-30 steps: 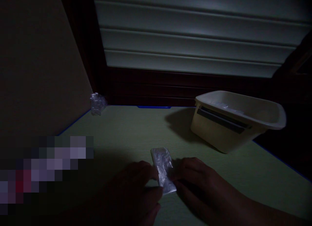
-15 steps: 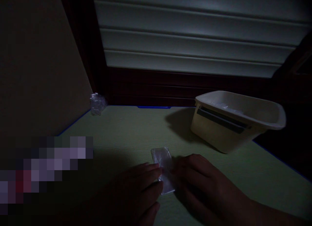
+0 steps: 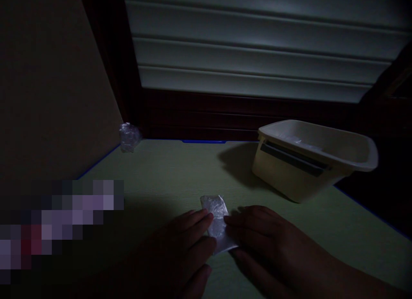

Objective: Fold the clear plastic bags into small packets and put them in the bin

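A small flat packet of clear, crinkled plastic film [image 3: 217,206] lies on the light green tabletop between my hands, its long side pointing away from me. My left hand [image 3: 183,251] reaches in from the lower left, fingers stretched and slightly apart, with the tips on the packet's left edge. Opposite it, my right hand [image 3: 267,241] lies low over the packet's right edge. Its index fingertip presses on the film, and its thumb is apart below. Dim light hides much of the left palm, and the fingers cover parts of both packet edges.
A cream plastic bin [image 3: 289,174] with a dark handle stands at the right, some clear plastic inside. Crumpled clear plastic [image 3: 129,138] sits in the far left corner. The green table [image 3: 174,166] has a blue rim. A pixelated area covers the left; slatted panels [image 3: 251,50] rise behind.
My right hand's fingers have shifted left onto the film. The packet's surface looks more wrinkled and brighter, and its lower right corner now extends farther right. My left hand has barely moved.
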### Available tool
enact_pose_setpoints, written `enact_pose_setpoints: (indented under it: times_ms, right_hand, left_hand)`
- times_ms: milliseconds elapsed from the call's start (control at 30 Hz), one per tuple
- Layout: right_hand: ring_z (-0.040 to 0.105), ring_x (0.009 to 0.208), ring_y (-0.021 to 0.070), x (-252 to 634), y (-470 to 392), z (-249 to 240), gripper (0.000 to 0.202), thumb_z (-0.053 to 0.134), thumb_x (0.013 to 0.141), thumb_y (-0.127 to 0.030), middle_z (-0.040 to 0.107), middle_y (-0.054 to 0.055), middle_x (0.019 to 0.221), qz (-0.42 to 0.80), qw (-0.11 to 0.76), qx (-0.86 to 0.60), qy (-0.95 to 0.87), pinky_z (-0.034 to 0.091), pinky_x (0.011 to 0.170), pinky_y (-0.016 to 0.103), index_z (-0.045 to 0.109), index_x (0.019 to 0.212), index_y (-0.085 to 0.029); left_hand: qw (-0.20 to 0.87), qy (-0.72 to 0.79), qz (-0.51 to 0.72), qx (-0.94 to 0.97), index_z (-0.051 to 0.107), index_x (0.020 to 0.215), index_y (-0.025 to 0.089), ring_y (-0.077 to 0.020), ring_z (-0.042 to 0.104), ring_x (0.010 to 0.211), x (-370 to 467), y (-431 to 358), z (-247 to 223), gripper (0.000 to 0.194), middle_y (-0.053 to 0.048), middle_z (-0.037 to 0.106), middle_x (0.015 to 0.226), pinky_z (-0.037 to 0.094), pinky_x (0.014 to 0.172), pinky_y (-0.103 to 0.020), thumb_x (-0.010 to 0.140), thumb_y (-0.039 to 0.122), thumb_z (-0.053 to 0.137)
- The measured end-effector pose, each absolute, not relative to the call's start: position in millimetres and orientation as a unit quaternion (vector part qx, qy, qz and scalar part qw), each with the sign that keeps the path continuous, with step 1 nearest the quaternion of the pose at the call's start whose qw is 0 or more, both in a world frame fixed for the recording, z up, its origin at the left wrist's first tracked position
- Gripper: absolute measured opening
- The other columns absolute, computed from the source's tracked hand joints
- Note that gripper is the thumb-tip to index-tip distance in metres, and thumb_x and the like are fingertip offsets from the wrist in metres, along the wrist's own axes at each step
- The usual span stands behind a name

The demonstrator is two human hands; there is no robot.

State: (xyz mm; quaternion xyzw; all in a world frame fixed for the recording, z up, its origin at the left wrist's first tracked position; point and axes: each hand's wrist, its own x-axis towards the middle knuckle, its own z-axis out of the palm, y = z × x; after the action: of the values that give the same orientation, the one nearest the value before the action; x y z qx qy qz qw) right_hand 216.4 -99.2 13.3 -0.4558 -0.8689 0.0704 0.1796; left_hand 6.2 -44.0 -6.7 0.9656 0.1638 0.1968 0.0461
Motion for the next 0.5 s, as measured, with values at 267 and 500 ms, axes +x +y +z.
enact_pose_setpoints:
  times_ms: [267,500]
  right_hand:
    - [0.057,0.096,0.0192,224.4,-94.4,17.7,0.04,0.051,0.074,-0.007,0.064,0.009,0.104,0.064,0.222,-0.408,-0.883,0.041,0.091,0.036,0.055,0.113,-0.017]
    - [0.058,0.098,0.0172,224.8,-88.2,9.2,0.023,0.046,0.086,-0.011,0.065,0.007,0.103,0.083,0.192,-0.389,-0.897,0.039,0.094,0.037,0.058,0.103,-0.02]
  left_hand:
    - [0.071,0.196,0.233,0.95,0.053,0.11,0.017,-0.0221,0.052,0.112,4.7,-46.3,-12.7,0.037,-0.009,0.058,0.12,0.045,0.096,-0.034,0.074,0.008,0.05]
    - [0.063,0.183,0.254,0.948,0.041,0.121,0.018,-0.0205,0.05,0.115,0.2,-43.4,-23.6,0.046,-0.009,0.055,0.125,0.043,0.098,-0.031,0.077,0.012,0.051]
